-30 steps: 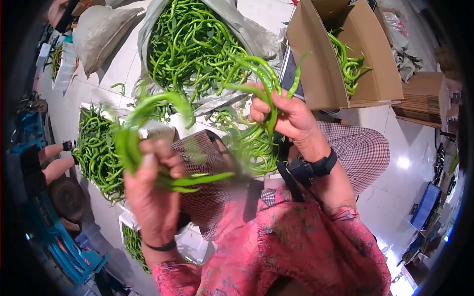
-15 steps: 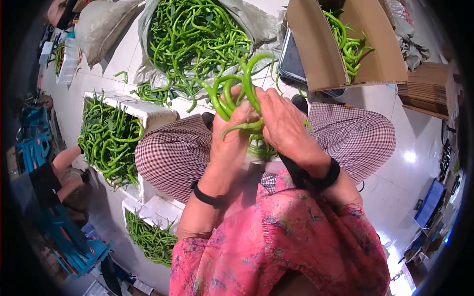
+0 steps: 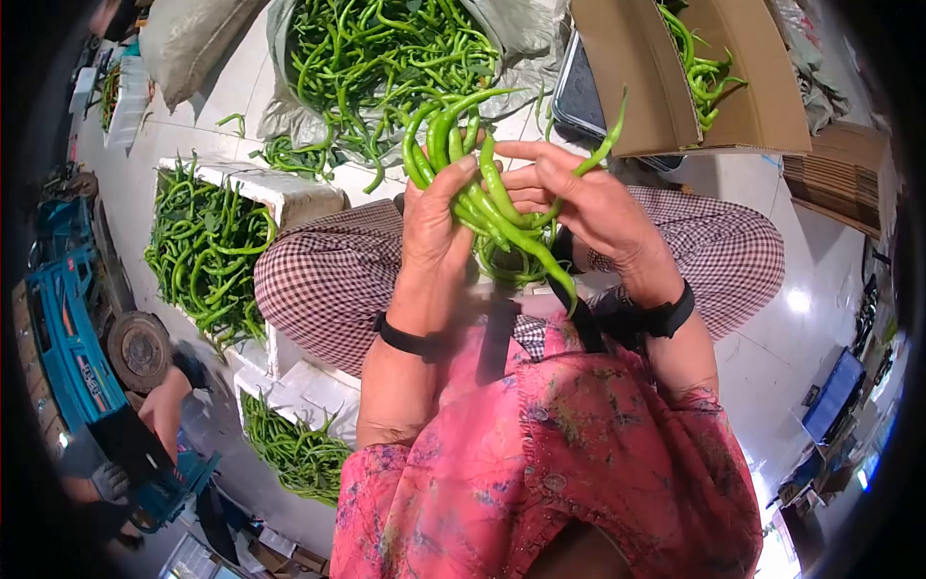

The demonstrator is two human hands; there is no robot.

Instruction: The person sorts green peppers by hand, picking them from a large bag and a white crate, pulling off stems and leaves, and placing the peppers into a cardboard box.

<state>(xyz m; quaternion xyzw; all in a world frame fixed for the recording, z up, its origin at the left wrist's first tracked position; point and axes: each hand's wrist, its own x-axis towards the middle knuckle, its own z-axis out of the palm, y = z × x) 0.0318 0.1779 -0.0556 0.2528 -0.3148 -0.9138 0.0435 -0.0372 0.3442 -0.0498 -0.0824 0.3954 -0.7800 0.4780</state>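
A bunch of long green chili peppers (image 3: 446,135) is gripped in my left hand (image 3: 434,217), its thumb pressed across them. Some of the peppers (image 3: 526,241) hang down to the right, between my two hands. My right hand (image 3: 612,217) is pinched round a single curved chili pepper (image 3: 606,150), whose tip points up past the fingers. Below the hands, more green peppers (image 3: 509,270) lie between my legs; what they rest in is mostly hidden.
An open sack of peppers (image 3: 386,58) lies ahead. White foam boxes of peppers (image 3: 207,251) (image 3: 289,444) stand on the left. A cardboard box (image 3: 641,77) with peppers is at upper right, flattened cartons (image 3: 837,179) beyond. A blue cart (image 3: 82,338) and another person's leg (image 3: 166,410) are far left.
My hands have moved apart, the right one shifting right with a pepper. The bunch in my left hand now fans out. On the left, the other person has moved and a cart wheel shows.
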